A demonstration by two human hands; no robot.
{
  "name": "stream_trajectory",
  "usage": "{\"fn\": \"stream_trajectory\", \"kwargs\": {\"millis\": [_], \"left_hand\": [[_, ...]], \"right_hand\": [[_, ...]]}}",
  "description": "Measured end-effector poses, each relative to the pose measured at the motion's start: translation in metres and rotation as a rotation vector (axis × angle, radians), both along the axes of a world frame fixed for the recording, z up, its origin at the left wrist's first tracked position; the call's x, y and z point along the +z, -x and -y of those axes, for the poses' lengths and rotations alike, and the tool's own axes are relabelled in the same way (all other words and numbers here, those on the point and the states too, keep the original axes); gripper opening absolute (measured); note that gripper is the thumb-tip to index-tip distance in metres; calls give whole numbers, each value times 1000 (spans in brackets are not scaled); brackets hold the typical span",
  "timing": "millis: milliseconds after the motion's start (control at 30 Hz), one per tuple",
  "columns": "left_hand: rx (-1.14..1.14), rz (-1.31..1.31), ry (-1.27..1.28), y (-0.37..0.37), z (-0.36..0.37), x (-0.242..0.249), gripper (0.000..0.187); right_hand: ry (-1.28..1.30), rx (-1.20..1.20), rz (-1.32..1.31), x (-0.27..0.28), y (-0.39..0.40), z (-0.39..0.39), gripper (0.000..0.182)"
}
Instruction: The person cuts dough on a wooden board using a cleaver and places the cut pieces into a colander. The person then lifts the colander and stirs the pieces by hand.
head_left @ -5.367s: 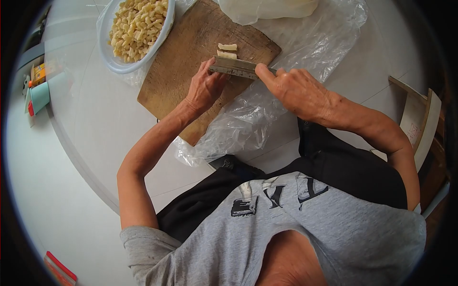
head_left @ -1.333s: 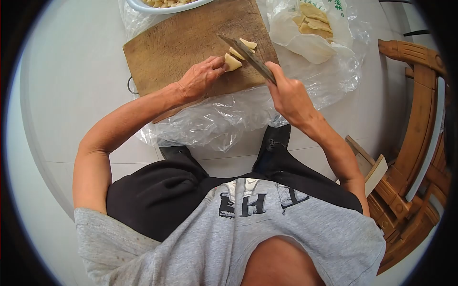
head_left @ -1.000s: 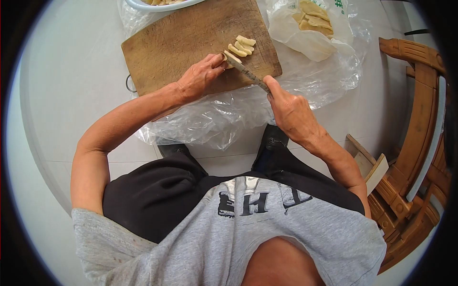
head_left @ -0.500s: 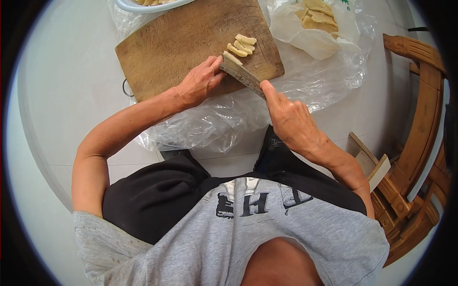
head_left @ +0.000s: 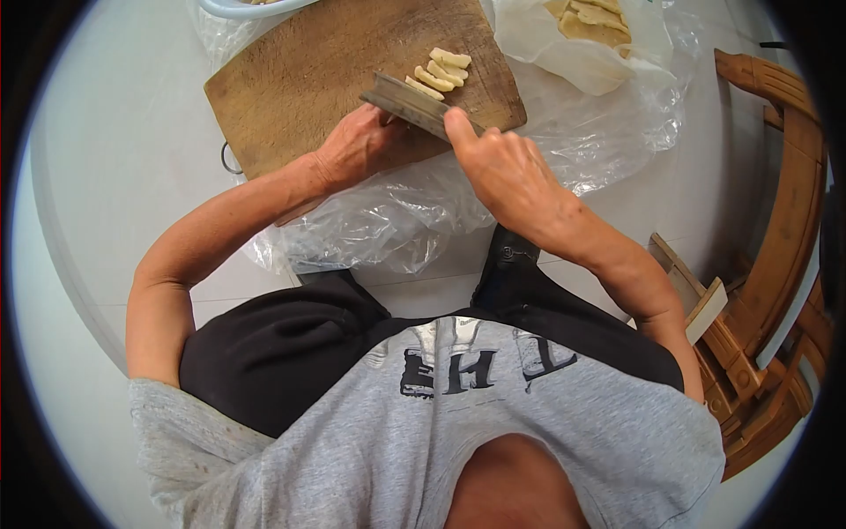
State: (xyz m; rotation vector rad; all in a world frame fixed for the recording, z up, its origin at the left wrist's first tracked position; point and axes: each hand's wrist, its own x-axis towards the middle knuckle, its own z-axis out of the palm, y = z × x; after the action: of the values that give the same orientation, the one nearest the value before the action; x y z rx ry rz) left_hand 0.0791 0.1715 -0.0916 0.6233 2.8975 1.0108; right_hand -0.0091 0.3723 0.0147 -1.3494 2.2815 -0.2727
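My right hand [head_left: 509, 172] is wrapped round the handle of a kitchen knife [head_left: 414, 108], whose broad blade slants up to the left over the cutting board's near edge. My left hand [head_left: 357, 148] rests at that edge of the wooden cutting board [head_left: 308, 79], its fingers curled behind the blade. What those fingers press on is hidden by the knife. Several pale yellow strips [head_left: 441, 70] lie side by side on the board, just beyond the blade.
A clear plastic sheet [head_left: 379, 225] is spread beneath the board on the floor. At the upper right, a white plastic bag [head_left: 533, 48] holds flat pale yellow pieces [head_left: 599, 26]. A light blue basin [head_left: 251, 11] stands at the upper left. Wooden furniture [head_left: 775, 238] occupies the right side.
The knife has moved up and left, its blade now covering my left fingertips. My right hand has shifted the same way. Another strip now lies apart beside the others, beyond the blade.
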Motion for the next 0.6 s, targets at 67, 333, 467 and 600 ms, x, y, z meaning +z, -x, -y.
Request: {"fn": "stream_trajectory", "kwargs": {"millis": [67,333,467,600], "left_hand": [[9,-12,58,-3,-1,5,36],[56,4,118,4,-3,13,31],[59,-32,65,2,-4,11,23],[43,-46,85,3,-4,11,13]], "right_hand": [[74,-46,-7,-10,-3,-3,25],[256,-200,156,0,-5,-38,27],[182,-157,122,5,-20,-49,34],[159,-138,94,3,-27,-49,37]]}}
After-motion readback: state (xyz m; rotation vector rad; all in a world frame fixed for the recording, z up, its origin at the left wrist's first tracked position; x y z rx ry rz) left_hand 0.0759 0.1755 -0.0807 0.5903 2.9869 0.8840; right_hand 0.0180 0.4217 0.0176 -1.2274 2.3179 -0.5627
